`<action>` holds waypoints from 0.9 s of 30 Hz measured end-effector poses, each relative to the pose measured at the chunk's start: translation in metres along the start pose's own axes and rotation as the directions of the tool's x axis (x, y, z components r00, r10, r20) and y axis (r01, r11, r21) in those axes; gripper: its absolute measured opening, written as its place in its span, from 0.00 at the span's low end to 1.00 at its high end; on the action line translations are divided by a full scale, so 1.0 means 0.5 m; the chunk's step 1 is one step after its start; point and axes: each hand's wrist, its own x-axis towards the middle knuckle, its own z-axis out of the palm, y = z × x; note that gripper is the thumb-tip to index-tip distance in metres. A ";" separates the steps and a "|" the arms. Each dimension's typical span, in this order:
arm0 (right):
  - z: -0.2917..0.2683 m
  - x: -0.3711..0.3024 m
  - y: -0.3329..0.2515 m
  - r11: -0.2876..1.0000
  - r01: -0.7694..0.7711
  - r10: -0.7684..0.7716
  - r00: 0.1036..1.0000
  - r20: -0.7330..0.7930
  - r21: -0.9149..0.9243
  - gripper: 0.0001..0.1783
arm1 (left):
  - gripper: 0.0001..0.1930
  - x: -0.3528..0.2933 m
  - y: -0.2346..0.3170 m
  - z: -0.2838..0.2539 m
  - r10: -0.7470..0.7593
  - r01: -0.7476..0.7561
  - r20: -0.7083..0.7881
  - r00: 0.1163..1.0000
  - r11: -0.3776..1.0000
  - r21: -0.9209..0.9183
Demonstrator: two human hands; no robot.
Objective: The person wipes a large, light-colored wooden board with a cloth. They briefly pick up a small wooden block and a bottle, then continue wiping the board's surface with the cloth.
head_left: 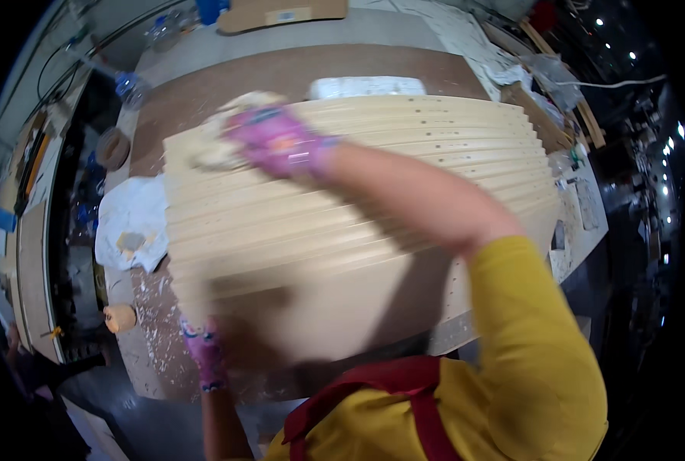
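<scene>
Overlapping pale wooden panels (342,207) lie fanned out in rows before me, with small dark holes along their right ends. My right hand (277,142), in a pink-purple glove, reaches across to the far left of the panels. It is closed on a bunched cream cloth (223,138) pressed against the wood; motion blurs both. Down at the near left corner, my left hand (204,353), gloved the same way, grips the edge of the nearest panel. Some of its fingers are hard to make out.
A brown-topped table (204,84) carries the panels. Left of them are a white crumpled cloth or bag (131,219), an orange-tan roll (119,317) and scattered white flakes. A white wrapped block (367,87) lies beyond. Plastic bottles (131,88) and cardboard (281,14) stand farther back.
</scene>
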 end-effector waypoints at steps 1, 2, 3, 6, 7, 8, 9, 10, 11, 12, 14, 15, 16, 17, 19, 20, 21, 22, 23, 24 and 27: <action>0.021 0.049 -0.043 0.993 -0.031 0.037 0.998 0.043 -0.116 0.18 | 0.24 0.002 0.009 0.011 0.025 -0.025 -0.019 1.000 1.000 -0.002; 0.024 0.046 -0.038 0.991 -0.005 0.004 1.000 -0.005 -0.130 0.18 | 0.24 -0.012 0.054 0.027 0.062 -0.063 -0.029 0.998 0.998 -0.019; 0.037 0.038 -0.031 0.990 0.021 -0.029 0.998 -0.055 -0.137 0.17 | 0.25 -0.018 0.081 0.029 0.098 -0.099 -0.041 0.994 0.995 -0.027; -0.022 -0.088 0.072 0.964 0.102 -0.072 0.989 -0.129 0.245 0.16 | 0.29 -0.020 0.048 -0.002 0.047 -0.044 -0.034 0.998 0.994 0.098; -0.114 -0.158 0.082 0.974 -0.133 0.139 0.990 -0.022 0.185 0.18 | 0.29 -0.027 0.040 -0.014 0.013 -0.011 -0.022 1.000 0.997 0.074; -0.198 -0.247 0.107 0.968 -0.247 0.247 0.969 -0.005 -0.038 0.21 | 0.25 -0.038 0.079 0.002 -0.062 0.062 -0.010 0.998 0.998 0.015; -0.283 -0.354 0.154 0.915 -0.326 0.339 0.941 0.012 -0.239 0.23 | 0.24 -0.035 0.084 0.015 -0.077 0.076 0.022 0.997 0.996 0.047; -0.357 -0.457 0.194 0.846 -0.441 0.467 0.884 0.016 -0.300 0.24 | 0.23 -0.028 0.081 0.020 -0.094 0.090 0.052 0.994 0.992 0.088; -0.405 -0.575 0.263 0.769 -0.519 0.521 0.847 -0.105 -0.372 0.24 | 0.21 -0.015 0.072 0.019 -0.114 0.102 0.090 0.989 0.986 0.129; -0.455 -0.612 0.279 0.750 -0.447 0.493 0.869 -0.037 -0.487 0.24 | 0.21 -0.011 0.049 0.008 0.000 -0.016 0.111 0.994 0.990 0.143; -0.416 -0.519 0.241 0.834 -0.478 0.509 0.859 0.051 -0.278 0.24 | 0.19 -0.014 0.022 0.003 0.153 -0.168 0.124 0.980 0.979 0.114; -0.368 -0.464 0.217 0.880 -0.370 0.417 0.902 0.111 -0.297 0.26 | 0.19 -0.018 0.025 0.005 0.196 -0.205 0.117 0.974 0.976 0.071; -0.307 -0.392 0.175 0.917 -0.351 0.373 0.923 0.098 -0.190 0.23 | 0.19 -0.025 0.053 0.022 0.160 -0.156 0.098 0.982 0.987 -0.050; -0.238 -0.304 0.124 0.941 -0.328 0.334 0.940 0.075 -0.081 0.21 | 0.18 -0.032 0.069 0.032 0.126 -0.110 0.085 0.988 0.979 -0.170; -0.105 -0.146 0.057 0.991 0.127 -0.132 0.982 -0.135 -0.044 0.20 | 0.18 -0.018 -0.054 -0.029 -0.102 0.115 0.058 0.993 0.945 -0.305; -0.040 -0.066 0.023 0.936 0.335 -0.351 0.910 -0.220 -0.107 0.20 | 0.19 -0.009 -0.065 -0.019 -0.122 0.133 0.059 0.991 0.952 -0.274; -0.009 0.004 -0.028 0.972 0.192 -0.191 0.981 -0.018 0.135 0.20 | 0.19 -0.002 -0.073 -0.012 -0.141 0.150 0.051 0.989 0.959 -0.241; 0.024 0.069 -0.075 0.954 -0.043 -0.012 0.984 0.180 0.297 0.19 | 0.20 -0.002 -0.025 0.003 -0.059 0.063 0.042 0.997 0.994 -0.091; 0.077 0.129 -0.097 0.938 -0.216 0.159 0.963 0.217 0.272 0.18 | 0.20 -0.009 0.040 0.015 0.030 -0.033 0.041 0.999 0.997 0.071; 0.087 0.151 -0.111 0.992 -0.034 0.017 0.990 0.138 0.124 0.17 | 0.22 -0.022 0.075 0.031 0.042 -0.042 -0.010 0.999 0.999 0.017; 0.020 0.094 -0.102 0.997 0.053 -0.060 0.989 0.138 0.054 0.17 | 0.29 -0.026 0.081 0.027 0.066 -0.067 -0.035 0.997 0.998 -0.012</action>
